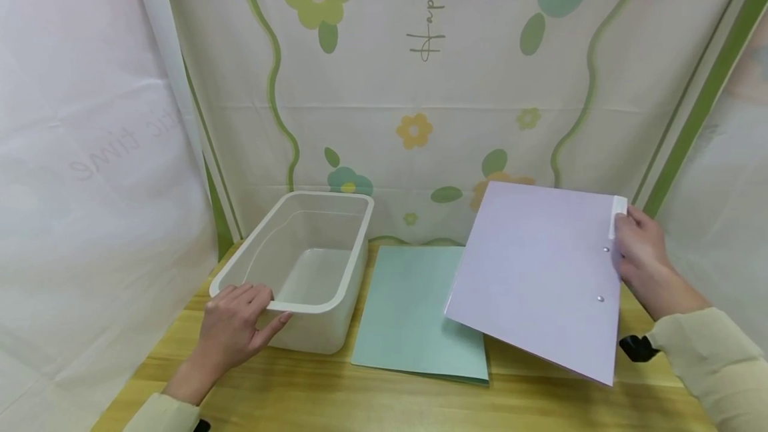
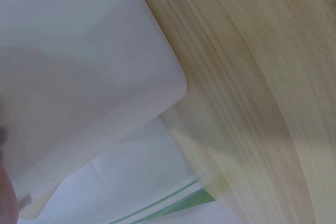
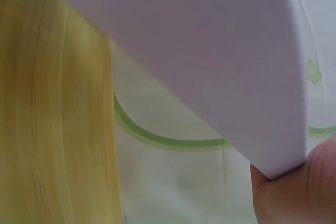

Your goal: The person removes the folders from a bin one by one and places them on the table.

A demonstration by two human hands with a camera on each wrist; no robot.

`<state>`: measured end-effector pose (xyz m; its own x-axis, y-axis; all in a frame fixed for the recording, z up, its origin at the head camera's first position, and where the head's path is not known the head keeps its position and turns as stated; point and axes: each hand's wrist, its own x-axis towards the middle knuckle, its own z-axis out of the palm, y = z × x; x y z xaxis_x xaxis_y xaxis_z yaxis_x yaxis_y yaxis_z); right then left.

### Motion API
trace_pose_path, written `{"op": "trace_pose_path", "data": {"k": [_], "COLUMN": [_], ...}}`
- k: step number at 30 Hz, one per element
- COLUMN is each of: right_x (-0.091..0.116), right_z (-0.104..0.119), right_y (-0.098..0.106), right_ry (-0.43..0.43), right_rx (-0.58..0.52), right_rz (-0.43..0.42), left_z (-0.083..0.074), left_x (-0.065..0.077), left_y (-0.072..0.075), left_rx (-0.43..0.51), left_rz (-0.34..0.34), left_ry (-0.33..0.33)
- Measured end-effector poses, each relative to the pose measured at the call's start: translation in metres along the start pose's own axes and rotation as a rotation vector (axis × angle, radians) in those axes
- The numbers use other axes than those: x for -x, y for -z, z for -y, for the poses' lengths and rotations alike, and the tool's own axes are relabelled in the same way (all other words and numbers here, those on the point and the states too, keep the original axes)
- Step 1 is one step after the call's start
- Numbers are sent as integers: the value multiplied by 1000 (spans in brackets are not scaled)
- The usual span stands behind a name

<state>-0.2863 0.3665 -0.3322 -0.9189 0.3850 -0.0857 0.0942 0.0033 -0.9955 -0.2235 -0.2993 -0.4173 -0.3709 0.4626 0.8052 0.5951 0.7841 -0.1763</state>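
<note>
A lilac file folder (image 1: 540, 272) with a white label and two metal rivets along its right edge is held up, tilted, by my right hand (image 1: 643, 245), which grips that edge near the top. In the right wrist view the folder (image 3: 220, 56) runs into the grip of thumb and fingers. My left hand (image 1: 237, 325) holds the near rim of a white plastic bin (image 1: 339, 305), fingers over the rim and thumb along the outside. Nothing shows inside the bin. Between bin and lilac folder a mint-green folder (image 1: 414, 312) lies flat on the table, its right part overlapped in the head view.
The wooden table (image 1: 324, 392) ends at a hanging white cloth (image 1: 372, 85) printed with flowers and green lines. More white cloth (image 1: 78, 219) hangs at the left side, and another sheet closes off the right.
</note>
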Motion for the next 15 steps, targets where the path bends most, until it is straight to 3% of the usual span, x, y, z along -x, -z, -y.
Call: {"op": "trace_pose_path", "data": {"k": [4,11,15], "right_x": [-2,-11,-14], "right_z": [0,-4,-7], "right_y": [5,13,18], "right_ry": [0,26,26], "right_rx": [20,-99,-108], "right_rz": [6,-10,-12], "left_z": [1,1,2], "left_x": [1,2,2], "left_y": [-1,-1,-1], "left_rx": [-2,-1,-4], "left_rz": [-11,-14,-14], "left_ry": [1,2,3]}}
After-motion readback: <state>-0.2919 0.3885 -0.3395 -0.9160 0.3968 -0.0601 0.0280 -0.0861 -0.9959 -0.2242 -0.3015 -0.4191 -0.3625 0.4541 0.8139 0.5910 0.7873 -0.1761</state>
